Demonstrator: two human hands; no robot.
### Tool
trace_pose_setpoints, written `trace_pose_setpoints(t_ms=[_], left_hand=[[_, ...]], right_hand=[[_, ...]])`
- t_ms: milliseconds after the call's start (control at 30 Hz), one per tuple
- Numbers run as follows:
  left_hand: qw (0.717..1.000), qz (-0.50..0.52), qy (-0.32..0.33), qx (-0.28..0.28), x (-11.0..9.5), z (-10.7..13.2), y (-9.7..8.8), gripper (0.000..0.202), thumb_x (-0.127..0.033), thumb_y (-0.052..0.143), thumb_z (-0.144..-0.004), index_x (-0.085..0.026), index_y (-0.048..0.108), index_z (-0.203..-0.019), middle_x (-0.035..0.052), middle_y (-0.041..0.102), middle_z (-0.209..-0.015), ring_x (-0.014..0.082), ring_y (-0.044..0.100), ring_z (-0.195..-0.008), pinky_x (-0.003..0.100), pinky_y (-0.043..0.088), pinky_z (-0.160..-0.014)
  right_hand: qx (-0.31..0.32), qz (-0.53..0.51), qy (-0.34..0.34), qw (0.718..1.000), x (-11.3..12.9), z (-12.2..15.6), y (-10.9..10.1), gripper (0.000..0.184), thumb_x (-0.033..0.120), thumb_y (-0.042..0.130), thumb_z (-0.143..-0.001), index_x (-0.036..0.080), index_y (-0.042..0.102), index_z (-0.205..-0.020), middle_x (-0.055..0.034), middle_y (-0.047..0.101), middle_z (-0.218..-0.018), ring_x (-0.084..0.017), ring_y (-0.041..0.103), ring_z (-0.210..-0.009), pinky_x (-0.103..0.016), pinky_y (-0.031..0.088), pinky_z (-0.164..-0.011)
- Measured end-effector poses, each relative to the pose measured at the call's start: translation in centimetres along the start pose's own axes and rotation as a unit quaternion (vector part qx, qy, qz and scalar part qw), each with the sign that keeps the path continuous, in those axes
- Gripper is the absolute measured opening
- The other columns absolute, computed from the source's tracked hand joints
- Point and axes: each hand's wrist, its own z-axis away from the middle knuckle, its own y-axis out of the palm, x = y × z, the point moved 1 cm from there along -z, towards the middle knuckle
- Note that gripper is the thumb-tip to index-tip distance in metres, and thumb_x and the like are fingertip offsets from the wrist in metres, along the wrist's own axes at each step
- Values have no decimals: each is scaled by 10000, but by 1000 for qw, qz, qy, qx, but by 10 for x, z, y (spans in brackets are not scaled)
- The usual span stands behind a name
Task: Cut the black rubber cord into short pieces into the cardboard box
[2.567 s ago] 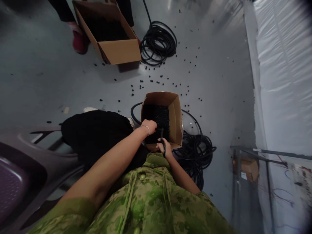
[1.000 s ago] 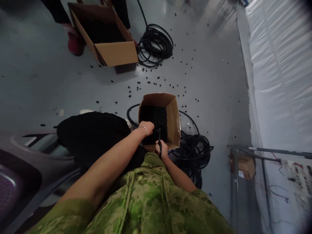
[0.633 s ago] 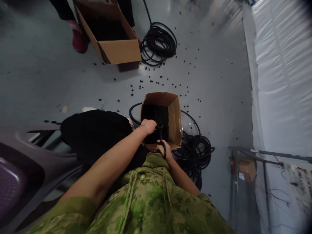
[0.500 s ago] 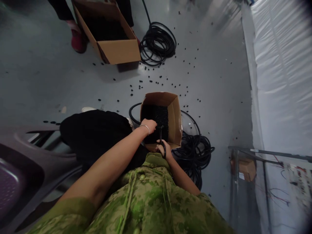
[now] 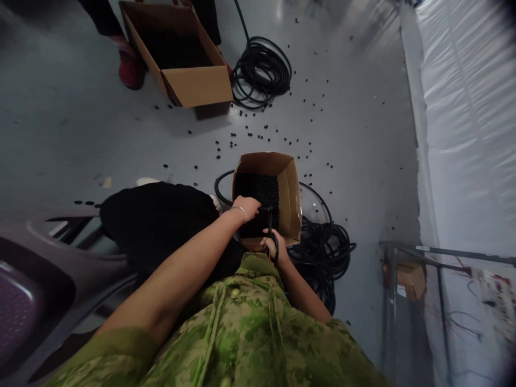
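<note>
Grey floor (image 5: 355, 134), strewn with black bits (image 5: 250, 134), surrounds a cardboard box (image 5: 291, 199). Over it, the left hand (image 5: 246, 207) pinches black tubing (image 5: 265, 208), its tip toward three o'clock; the right hand's (image 5: 279, 245) grip curls round scissors (image 5: 270, 220) at five. Steady tubing and square blades would suit.

- The near box (image 5: 290, 201) looks like matt brown cardboard.
- The small black pieces (image 5: 266, 187) inside it seem to be plastic or rubber, grainy together, with tiny glints.
- The hand tool (image 5: 276, 248) has a smooth black handle, slightly shiny.
- The coiled hose (image 5: 278, 70) is smooth, faintly glossy, like rubber.
- The bracelet (image 5: 244, 213) is of shiny, silvery metal.
- The shirt (image 5: 250, 328) is of matt cloth.
- The floor (image 5: 355, 140) is smooth and softly reflective.
</note>
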Motion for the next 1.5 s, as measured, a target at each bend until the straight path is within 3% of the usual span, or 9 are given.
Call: trace_pose_setpoints(t_ms=[600, 1100, 1267, 1500], left_hand=[[1000, 1, 13, 2, 1, -3, 4, 229, -291, 543, -934, -280, 713, -1087, 70, 745, -1145, 235, 662, -1106, 327, 476, -882], [1000, -9, 28, 4, 0, -3, 7, 215, -311, 553, -934, -284, 715, -1073, 65, 745, -1138, 235, 657, -1093, 324, 460, -874], [1000, -6, 26, 4, -1, -2, 5, 206, -304, 552, -933, -296, 714, -1059, 50, 750, -1132, 225, 655, -1094, 315, 460, -869], [1000, -10, 24, 9, -1, -3, 7, 234, -286, 550, -930, -263, 710, -1099, 94, 749, -1120, 251, 667, -1083, 345, 476, -871]], right_hand=[[38, -36, 4, 999, 13, -4, -5, 376, 353, 622, -718, 177, 635, -1050, 40, 636, -585, -103, 541, -451, -195, 426, -457], [26, -37, 8, 999, 19, -6, -3, 375, 355, 623, -721, 178, 638, -1051, 24, 635, -619, -104, 542, -469, -197, 413, -452], [18, -6, -10, 1000, 16, -4, -7, 391, 396, 620, -751, 167, 643, -1067, 67, 545, -535, -90, 467, -422, -202, 382, -441], [0, 9, -28, 1000, 3, -4, -5, 364, 426, 626, -760, 176, 661, -1023, 76, 506, -512, -85, 442, -418, -195, 363, -434]])
